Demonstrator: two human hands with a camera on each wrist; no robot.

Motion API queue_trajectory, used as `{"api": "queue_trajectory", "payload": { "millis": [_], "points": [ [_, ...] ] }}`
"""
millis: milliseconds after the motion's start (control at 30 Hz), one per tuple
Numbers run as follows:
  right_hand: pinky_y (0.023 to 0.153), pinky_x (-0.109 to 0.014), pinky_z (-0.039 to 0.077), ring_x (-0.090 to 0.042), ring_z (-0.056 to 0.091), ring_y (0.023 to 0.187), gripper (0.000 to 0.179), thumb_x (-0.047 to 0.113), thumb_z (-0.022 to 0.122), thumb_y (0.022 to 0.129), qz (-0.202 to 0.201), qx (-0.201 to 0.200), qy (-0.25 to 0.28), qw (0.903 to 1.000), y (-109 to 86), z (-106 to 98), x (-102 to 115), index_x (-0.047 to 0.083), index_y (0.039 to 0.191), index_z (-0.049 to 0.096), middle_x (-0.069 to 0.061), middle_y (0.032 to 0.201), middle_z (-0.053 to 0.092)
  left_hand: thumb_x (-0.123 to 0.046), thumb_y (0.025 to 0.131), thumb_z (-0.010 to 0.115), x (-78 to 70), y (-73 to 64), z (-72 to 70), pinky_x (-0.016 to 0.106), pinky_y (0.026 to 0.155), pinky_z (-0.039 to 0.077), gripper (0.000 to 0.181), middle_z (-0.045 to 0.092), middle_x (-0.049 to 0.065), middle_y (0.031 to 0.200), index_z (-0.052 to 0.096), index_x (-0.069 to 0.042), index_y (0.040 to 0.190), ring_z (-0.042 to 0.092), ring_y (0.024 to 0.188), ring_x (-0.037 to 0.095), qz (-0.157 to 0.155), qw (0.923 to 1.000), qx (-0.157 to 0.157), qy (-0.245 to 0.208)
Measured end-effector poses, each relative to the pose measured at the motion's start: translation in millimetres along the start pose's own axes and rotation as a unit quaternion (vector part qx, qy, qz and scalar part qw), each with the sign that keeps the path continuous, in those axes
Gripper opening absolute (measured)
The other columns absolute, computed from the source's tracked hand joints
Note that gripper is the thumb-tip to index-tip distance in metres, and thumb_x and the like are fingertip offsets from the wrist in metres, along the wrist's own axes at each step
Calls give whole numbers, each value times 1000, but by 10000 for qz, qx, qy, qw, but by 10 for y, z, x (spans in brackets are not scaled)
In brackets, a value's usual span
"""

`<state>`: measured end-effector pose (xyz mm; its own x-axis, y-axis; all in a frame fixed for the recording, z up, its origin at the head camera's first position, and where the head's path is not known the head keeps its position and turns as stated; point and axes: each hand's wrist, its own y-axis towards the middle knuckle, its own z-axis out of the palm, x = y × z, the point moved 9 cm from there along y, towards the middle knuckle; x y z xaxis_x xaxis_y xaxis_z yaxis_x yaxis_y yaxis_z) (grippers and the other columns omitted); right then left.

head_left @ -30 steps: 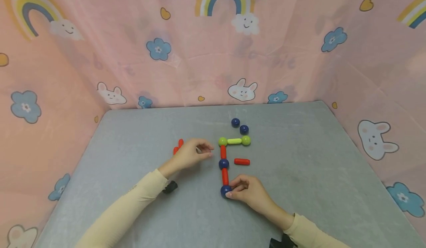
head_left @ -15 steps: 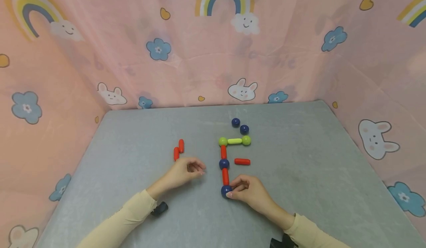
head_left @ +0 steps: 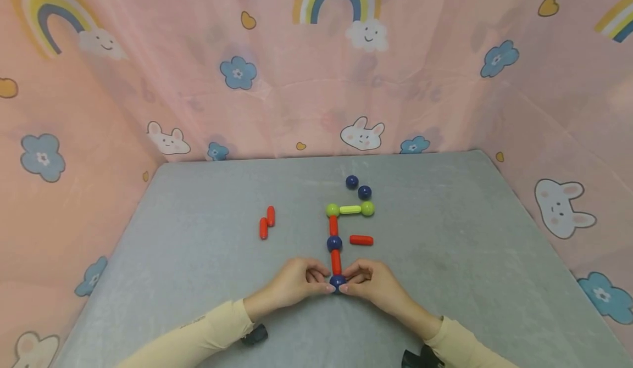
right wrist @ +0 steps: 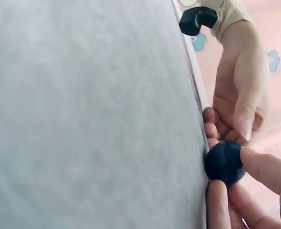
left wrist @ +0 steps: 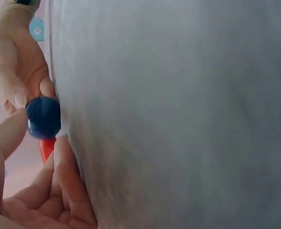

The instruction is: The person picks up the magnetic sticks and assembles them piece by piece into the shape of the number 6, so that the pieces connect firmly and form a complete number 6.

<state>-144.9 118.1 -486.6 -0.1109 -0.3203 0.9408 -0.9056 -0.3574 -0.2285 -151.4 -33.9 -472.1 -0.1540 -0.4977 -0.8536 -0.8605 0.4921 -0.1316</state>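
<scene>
A dark blue ball forms the near end of a chain of balls and rods. My right hand pinches it from the right with thumb and fingers. From the left, the thumb and fingertips of my left hand close on the same blue ball, as the left wrist view also shows. A red rod joins it to a middle blue ball. Beyond that, another red rod leads to a green ball; a yellow-green rod runs right to a second green ball.
One loose red rod lies right of the chain. Two more red rods lie side by side to the left. Two blue balls sit behind the green end. A pink printed curtain borders the grey table.
My left hand first drew back toward the near left, uncovering the two red rods, then came right to the nearest blue ball. My right hand has kept its hold there.
</scene>
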Motion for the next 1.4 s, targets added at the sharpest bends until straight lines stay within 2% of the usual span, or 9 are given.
{"api": "queue_trajectory", "payload": {
  "millis": [167, 267, 367, 467, 567, 667, 833, 1133, 1400],
  "points": [
    [70, -22, 55, -8, 70, 80, 33, 16, 79, 84, -99, 530, 60, 9985, 25, -24, 24, -4, 108, 68, -18, 97, 75, -23, 81, 82, 9, 14, 26, 17, 56, 46, 28, 69, 0, 77, 73, -4, 99, 55, 62, 1, -6, 10000, -45, 29],
    [71, -22, 55, -6, 70, 82, 32, 15, 76, 86, -246, 726, -80, 9970, 65, -129, 82, -4, 110, 67, -21, 103, 73, -23, 81, 82, 21, 16, 30, 17, 55, 45, 27, 68, -1, 75, 74, -4, 98, 54, 60, 2, -30, 10000, -74, -33],
    [73, -23, 55, -8, 69, 85, 31, 16, 76, 86, -483, 458, -382, 9970, 133, -324, 178, -1, 110, 68, -20, 106, 72, -24, 80, 83, 34, 16, 39, 18, 54, 45, 27, 67, -1, 74, 74, -5, 97, 53, 60, 2, -39, 9999, -98, -72],
    [76, -22, 55, -12, 67, 88, 28, 20, 77, 86, -693, -121, -889, 9936, 224, -545, 257, 5, 108, 69, -14, 105, 71, -25, 80, 83, 42, 12, 49, 17, 54, 44, 27, 66, -3, 73, 74, -6, 97, 53, 59, 1, -62, 9999, -128, -84],
    [79, -23, 55, -16, 67, 92, 29, 20, 78, 85, -888, -462, -1486, 9838, 332, -698, 278, 8, 110, 70, -11, 107, 72, -27, 80, 83, 50, 2, 60, 17, 53, 44, 27, 63, -6, 71, 74, -7, 96, 52, 59, 1, -116, 9997, -201, -107],
    [83, -28, 55, -19, 67, 95, 31, 19, 79, 84, -936, -538, -1912, 9756, 441, -783, 228, 9, 112, 70, -9, 110, 72, -28, 79, 84, 59, -8, 83, 17, 52, 42, 28, 60, -8, 70, 73, -8, 96, 50, 58, 0, -186, 9994, -254, -129],
    [87, -37, 55, -20, 65, 97, 34, 17, 80, 83, -815, -500, -2252, 9696, 554, -860, 131, 10, 114, 70, -9, 113, 72, -29, 80, 83, 52, -18, 114, 17, 53, 42, 29, 58, -7, 71, 72, -9, 96, 49, 60, 1, -222, 9993, -294, -109],
    [69, -23, 49, -13, 58, 78, 24, 17, 81, 80, -829, -225, -2517, 9640, 628, -847, 171, 9, 102, 74, -5, 93, 71, -29, 81, 82, 11, -30, 113, 17, 55, 42, 29, 59, -6, 71, 72, -8, 99, 49, 60, 1, -163, 9992, -359, -11],
    [67, -23, 48, -12, 57, 76, 16, 15, 79, 83, -740, -136, -2436, 9670, 624, -824, 190, 10, 97, 75, -4, 88, 70, -28, 82, 81, -10, -27, 97, 17, 53, 42, 29, 59, -7, 69, 72, -8, 101, 49, 58, 0, -149, 9989, -395, 194]
  ]
}}
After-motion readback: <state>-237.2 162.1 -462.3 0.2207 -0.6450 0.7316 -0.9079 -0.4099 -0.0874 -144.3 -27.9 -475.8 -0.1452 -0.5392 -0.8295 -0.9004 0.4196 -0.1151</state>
